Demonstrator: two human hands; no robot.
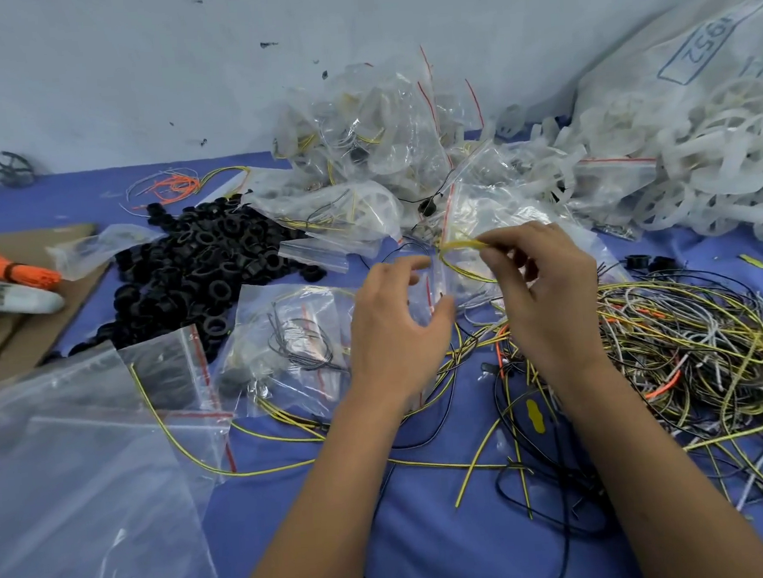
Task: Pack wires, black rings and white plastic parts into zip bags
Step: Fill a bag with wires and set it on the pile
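The right hand (545,296) pinches a looped yellow wire (460,257) between thumb and fingertips, its grip clamped on the strand just at the mouth of a small clear zip bag (433,285). The left hand (399,323) curls its fingers around that bag from the left and holds it up off the blue counter (430,531); the plastic is so transparent that the bag's edges are hard to trace, and how far the wire reaches inside cannot be told. To the right lies a tangled heap of wires (687,350), yellow, black, grey and orange, running out of view at the right edge. A pile of black rings (208,263) sits to the left of the hands, partly covered by empty zip bags (89,440) whose lower parts are cut off by the frame. Behind the hands rises a mound of filled bags (374,128), their contents blurred by glare. White plastic parts (698,166) spill from a big sack (691,46) at the upper right, only part of its print readable. An orange bundle (7,267) at the left edge is cropped.
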